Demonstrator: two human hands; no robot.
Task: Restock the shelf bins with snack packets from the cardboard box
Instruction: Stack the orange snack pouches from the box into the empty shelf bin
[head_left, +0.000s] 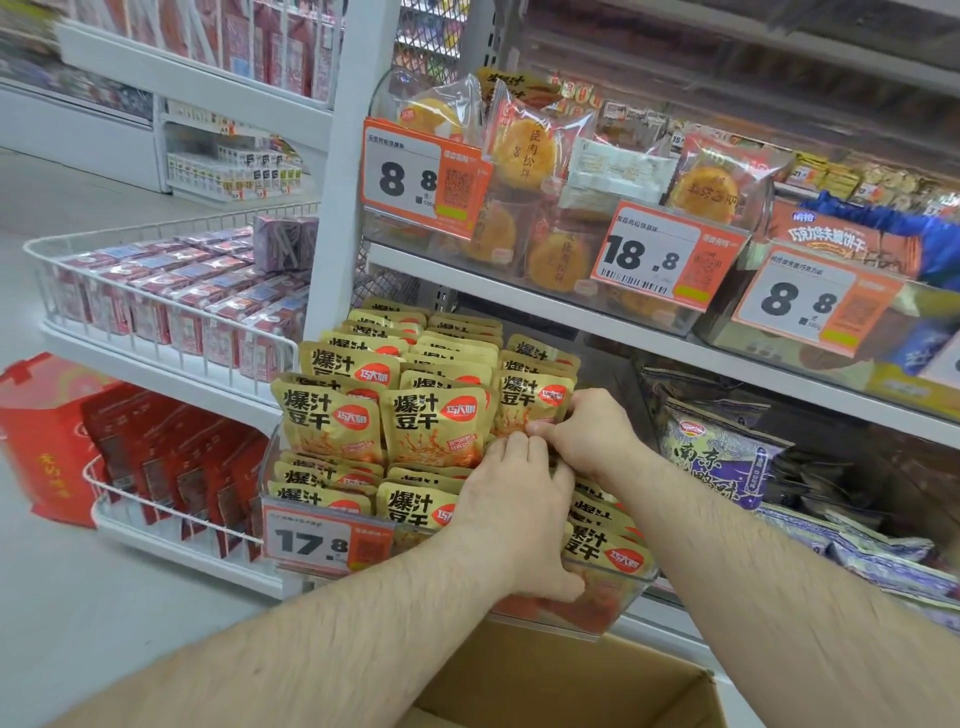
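Here both the left hand (511, 512) and right hand (584, 434) pinch upright, label-forward snack packets (431, 426) standing in the shelf bin (631, 590).

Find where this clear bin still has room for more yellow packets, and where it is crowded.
Free: a dark gap behind the right-hand column of yellow packets, against the clear bin right wall. Crowded: the left and middle columns, and the front right, where the left hand and right hand work.

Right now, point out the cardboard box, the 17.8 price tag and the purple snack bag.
cardboard box (597, 675): head view, on its inner wall.
17.8 price tag (311, 543): head view, on the printed digits.
purple snack bag (717, 457): head view, on its front panel.
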